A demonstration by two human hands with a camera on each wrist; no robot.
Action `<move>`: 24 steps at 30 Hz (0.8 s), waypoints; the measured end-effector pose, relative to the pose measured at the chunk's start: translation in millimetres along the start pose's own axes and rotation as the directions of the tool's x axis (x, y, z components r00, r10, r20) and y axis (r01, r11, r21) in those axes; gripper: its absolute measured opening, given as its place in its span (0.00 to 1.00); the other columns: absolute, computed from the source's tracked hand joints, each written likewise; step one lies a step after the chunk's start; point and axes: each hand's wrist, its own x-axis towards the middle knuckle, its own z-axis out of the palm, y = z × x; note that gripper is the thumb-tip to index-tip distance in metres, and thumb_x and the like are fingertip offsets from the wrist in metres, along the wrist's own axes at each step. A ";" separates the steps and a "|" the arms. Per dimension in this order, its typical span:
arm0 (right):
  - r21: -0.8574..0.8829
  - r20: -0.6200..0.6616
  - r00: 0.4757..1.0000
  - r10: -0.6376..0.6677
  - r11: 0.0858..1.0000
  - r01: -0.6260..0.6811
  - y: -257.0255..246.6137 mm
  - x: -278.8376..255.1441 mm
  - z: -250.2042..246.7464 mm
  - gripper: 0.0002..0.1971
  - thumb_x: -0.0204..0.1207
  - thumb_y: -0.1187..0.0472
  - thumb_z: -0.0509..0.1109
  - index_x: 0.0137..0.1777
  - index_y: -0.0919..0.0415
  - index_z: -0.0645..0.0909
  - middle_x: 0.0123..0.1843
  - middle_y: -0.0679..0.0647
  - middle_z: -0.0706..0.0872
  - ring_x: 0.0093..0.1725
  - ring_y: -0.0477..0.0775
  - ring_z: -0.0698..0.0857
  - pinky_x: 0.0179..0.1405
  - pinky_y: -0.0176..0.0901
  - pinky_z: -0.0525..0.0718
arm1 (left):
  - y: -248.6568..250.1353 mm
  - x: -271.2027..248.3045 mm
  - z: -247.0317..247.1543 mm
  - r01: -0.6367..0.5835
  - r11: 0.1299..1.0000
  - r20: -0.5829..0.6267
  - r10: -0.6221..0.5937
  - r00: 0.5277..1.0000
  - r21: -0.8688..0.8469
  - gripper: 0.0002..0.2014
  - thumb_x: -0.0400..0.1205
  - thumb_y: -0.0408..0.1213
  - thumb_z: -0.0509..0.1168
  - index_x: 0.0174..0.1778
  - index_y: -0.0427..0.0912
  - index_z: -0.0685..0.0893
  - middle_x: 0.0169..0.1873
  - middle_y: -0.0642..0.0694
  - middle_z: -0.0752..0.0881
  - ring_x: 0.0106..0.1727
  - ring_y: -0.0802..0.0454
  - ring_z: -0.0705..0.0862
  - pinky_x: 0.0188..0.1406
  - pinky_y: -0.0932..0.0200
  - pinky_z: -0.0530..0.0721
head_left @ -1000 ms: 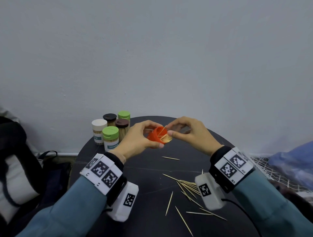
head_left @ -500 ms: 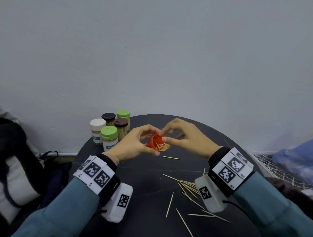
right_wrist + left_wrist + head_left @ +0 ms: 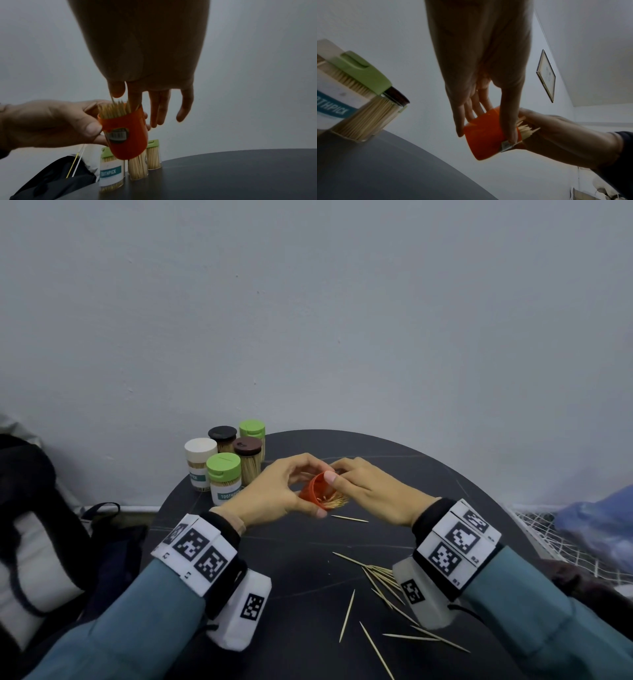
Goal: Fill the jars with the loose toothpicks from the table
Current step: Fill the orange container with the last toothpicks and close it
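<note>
grey wall: plain grey wall [image 3: 342,320] fills the upper part of the head view, behind everything else.
black table: round black table [image 3: 308,559] stands against the wall and carries the jars and the loose sticks.
bag: dark bag with a pale panel [image 3: 30,542] sits off the table's left edge.
sleeves: teal sleeves end in black cuffs bearing white marker blocks, one on each wrist.
left hand: left hand [image 3: 274,491] is curled round the orange jar, thumb on the near side and fingers on the far side, holding it above the table.
right hand: right hand [image 3: 370,491] is at the jar's mouth; thumb and forefinger pinch a toothpick there, seen in the right wrist view, while the other fingers [image 3: 159,108] hang loosely straight behind the jar.
capped jars: five capped jars [image 3: 226,470] stand in a cluster at the table's far left edge, with white, black, brown and two green caps, all packed with toothpicks; the nearest reads "toothpick".
orange jar: orange jar [image 3: 315,489] is open and tilted, its mouth toward the right hand, toothpick tips sticking out past the rim.
loose toothpicks: loose toothpicks [image 3: 376,573] lie scattered on the table near the right wrist, a small heap plus several singles; one lies alone [image 3: 349,519] just below the hands.
</note>
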 end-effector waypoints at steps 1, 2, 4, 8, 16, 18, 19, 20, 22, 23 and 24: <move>0.017 -0.002 1.000 -0.004 1.000 0.004 -0.7 -0.7 -0.6 0.26 0.86 0.52 0.47 0.61 0.66 0.83 0.68 0.54 0.76 0.59 0.42 0.69 0.64 0.35 0.66 | 0.3 0.1 0.0 -0.002 1.000 0.000 0.002 1.000 0.004 0.26 0.65 0.25 0.79 0.56 0.46 0.81 0.59 0.50 0.85 0.65 0.57 0.81 0.68 0.48 0.80; 0.026 0.002 1.000 -0.009 1.000 0.009 -1.4 -0.9 -0.5 0.25 0.87 0.52 0.47 0.60 0.66 0.83 0.65 0.54 0.76 0.56 0.40 0.69 0.57 0.29 0.64 | 0.5 0.3 0.1 -0.004 1.000 0.000 0.004 1.000 0.007 0.26 0.65 0.25 0.79 0.56 0.46 0.81 0.59 0.50 0.85 0.65 0.57 0.81 0.68 0.48 0.80; 0.032 0.018 1.000 -0.010 0.999 0.009 -2.9 -1.2 0.5 0.25 0.87 0.53 0.47 0.58 0.67 0.84 0.57 0.52 0.75 0.48 0.37 0.70 0.48 0.23 0.64 | 1.0 0.3 0.3 -0.004 1.000 -0.001 0.004 1.000 0.014 0.26 0.65 0.26 0.79 0.57 0.46 0.81 0.58 0.51 0.85 0.64 0.59 0.81 0.68 0.49 0.80; 0.073 0.016 1.000 -0.003 0.997 0.002 -2.0 -2.0 1.0 0.23 0.86 0.52 0.48 0.62 0.62 0.83 0.63 0.53 0.76 0.54 0.39 0.68 0.50 0.18 0.65 | 1.5 -0.3 1.4 -0.008 1.000 -0.006 0.008 1.000 0.021 0.26 0.65 0.26 0.80 0.56 0.47 0.81 0.58 0.51 0.85 0.63 0.60 0.82 0.67 0.51 0.81; 0.039 0.134 0.991 -0.023 0.999 0.018 -0.2 -5.7 3.2 0.16 0.77 0.50 0.69 0.63 0.52 0.81 0.72 0.51 0.69 0.70 0.48 0.64 0.66 0.37 0.59 | 4.0 -2.0 2.2 -0.012 0.999 0.000 0.012 1.000 0.041 0.26 0.64 0.29 0.80 0.57 0.46 0.81 0.56 0.52 0.85 0.60 0.63 0.82 0.66 0.56 0.81; 0.034 0.115 0.993 -0.037 0.999 0.034 -0.6 -5.2 1.8 0.14 0.76 0.52 0.70 0.60 0.54 0.82 0.68 0.50 0.71 0.65 0.45 0.65 0.62 0.34 0.60 | 4.1 -1.7 3.2 -0.014 0.999 0.003 0.014 1.000 0.042 0.28 0.63 0.30 0.81 0.57 0.46 0.81 0.57 0.52 0.85 0.61 0.62 0.82 0.65 0.56 0.81; 0.038 0.111 0.993 -0.045 0.998 0.041 -1.0 -5.3 0.6 0.14 0.75 0.53 0.71 0.59 0.55 0.82 0.66 0.48 0.71 0.63 0.43 0.65 0.60 0.31 0.61 | 4.3 -1.6 3.5 -0.014 0.999 0.003 0.014 1.000 0.042 0.28 0.63 0.30 0.81 0.57 0.46 0.81 0.57 0.52 0.85 0.61 0.61 0.82 0.65 0.56 0.81; 0.043 0.103 0.993 -0.055 0.998 0.051 -1.1 -5.3 -0.6 0.14 0.75 0.54 0.72 0.58 0.56 0.81 0.63 0.47 0.71 0.62 0.42 0.65 0.57 0.26 0.62 | 4.3 -1.4 3.7 -0.014 0.999 0.002 0.014 1.000 0.040 0.28 0.63 0.30 0.81 0.57 0.47 0.81 0.58 0.52 0.85 0.62 0.61 0.82 0.65 0.56 0.81; 0.044 0.082 0.993 -0.085 0.996 0.082 -0.9 -5.6 -2.8 0.14 0.75 0.56 0.73 0.60 0.56 0.81 0.61 0.44 0.70 0.60 0.41 0.66 0.53 0.14 0.61 | 4.1 -1.3 3.5 -0.016 0.999 -0.003 0.016 1.000 0.032 0.27 0.63 0.28 0.81 0.56 0.48 0.81 0.57 0.52 0.85 0.61 0.61 0.82 0.64 0.57 0.81; 0.040 0.079 0.992 -0.097 0.995 0.094 -0.7 -5.7 -3.5 0.15 0.75 0.56 0.73 0.61 0.55 0.81 0.61 0.43 0.70 0.60 0.40 0.67 0.53 0.12 0.60 | 4.0 -1.2 3.4 -0.018 0.999 -0.004 0.018 1.000 0.031 0.27 0.64 0.27 0.81 0.55 0.48 0.81 0.57 0.52 0.85 0.61 0.62 0.83 0.64 0.57 0.81; 0.033 0.083 0.991 -0.105 0.994 0.102 -0.2 -5.8 -4.0 0.16 0.75 0.56 0.73 0.62 0.55 0.81 0.61 0.43 0.70 0.61 0.40 0.67 0.53 0.13 0.61 | 4.0 -1.3 3.3 -0.019 0.999 -0.003 0.019 1.000 0.032 0.26 0.64 0.26 0.80 0.55 0.48 0.81 0.57 0.52 0.85 0.61 0.62 0.83 0.64 0.58 0.81</move>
